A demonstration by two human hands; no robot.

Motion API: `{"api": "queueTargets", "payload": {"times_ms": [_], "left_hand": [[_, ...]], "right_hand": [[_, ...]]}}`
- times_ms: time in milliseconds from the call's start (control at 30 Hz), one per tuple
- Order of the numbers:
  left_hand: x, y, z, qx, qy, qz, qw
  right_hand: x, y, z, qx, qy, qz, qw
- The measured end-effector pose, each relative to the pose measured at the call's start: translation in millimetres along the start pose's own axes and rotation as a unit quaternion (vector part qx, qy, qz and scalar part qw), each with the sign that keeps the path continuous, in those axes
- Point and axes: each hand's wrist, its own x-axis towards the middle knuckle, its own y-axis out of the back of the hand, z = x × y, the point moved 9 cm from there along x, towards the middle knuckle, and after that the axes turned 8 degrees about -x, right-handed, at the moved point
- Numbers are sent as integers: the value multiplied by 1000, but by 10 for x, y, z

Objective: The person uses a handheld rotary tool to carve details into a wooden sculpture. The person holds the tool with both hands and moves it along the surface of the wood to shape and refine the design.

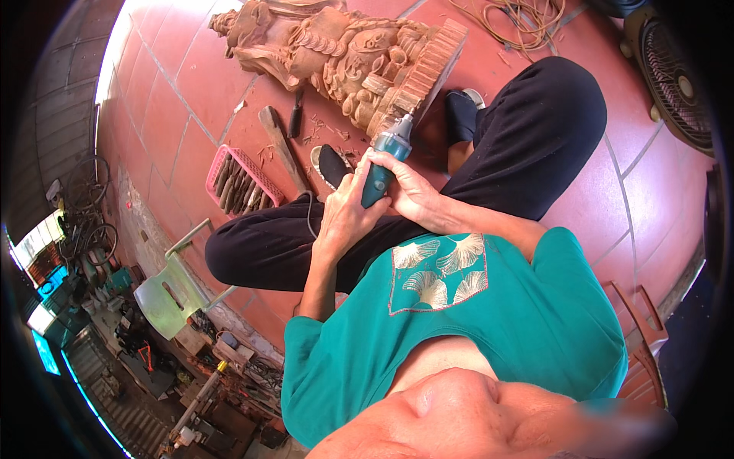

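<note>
Both my hands are wrapped round a teal electric carving tool (380, 180) with a silver nose. My left hand (344, 210) closes on the left side of its body, and my right hand (411, 190) grips it from the right, the fingers meeting near the front. The tool's tip reaches the ridged base of a carved wooden statue (348, 57), which lies on its side on the floor. Whether the bit touches the wood cannot be told. A dark cord (311, 214) curves beside my left wrist.
Left of the statue lie a wooden mallet (281, 145), a dark-handled tool (296, 115) and a pink basket (267, 185) of chisels. Wood chips dot the red tiles. A green chair (172, 302) stands left, a fan (677, 80) right, and a coiled cord (527, 27) lies beyond my knee.
</note>
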Motion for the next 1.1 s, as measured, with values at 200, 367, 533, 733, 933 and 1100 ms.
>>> {"api": "queueTargets", "payload": {"times_ms": [200,367,533,733,933,1100], "left_hand": [[6,10,22,-4,-8,1,1000],[17,14,10,4,27,-7,1000],[22,71,55,8,58,-2,998],[-4,71,21,3,13,28,1000],[2,100,27,2,4,47,999],[5,113,14,0,13,51,999]], "right_hand": [[-1,14,-9,35,-6,8,999],[8,-22,-32,42,-1,3,999],[85,-7,11,-21,1,0,1000],[78,-76,26,-18,-28,-6,999],[148,-105,-14,4,-1,0,1000],[78,-171,-48,5,-29,-8,1000]]}}
